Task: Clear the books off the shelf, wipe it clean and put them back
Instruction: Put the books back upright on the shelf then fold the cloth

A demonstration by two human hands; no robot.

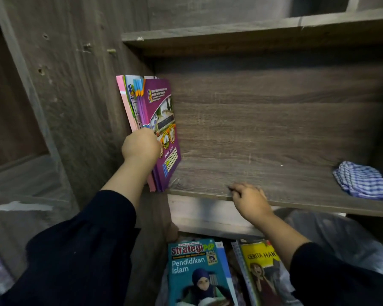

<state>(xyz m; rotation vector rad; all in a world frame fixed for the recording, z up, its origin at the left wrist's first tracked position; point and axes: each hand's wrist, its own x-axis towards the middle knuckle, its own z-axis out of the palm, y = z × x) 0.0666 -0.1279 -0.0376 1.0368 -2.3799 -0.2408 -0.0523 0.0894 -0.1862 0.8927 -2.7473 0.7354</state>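
Legible print found on three book covers.
Purple notebook [164,129], upright at the shelf's left end: "BUKU NOTA"; smaller crest lines too blurred to read. Teal book [197,272] below the shelf: "MODUL AKTIVITI", "Strategi PdP", "SPM", "5", "Pendidikan Islam". Yellow book [261,268] beside it: "CERITA HAN", remainder hidden behind a sleeve.
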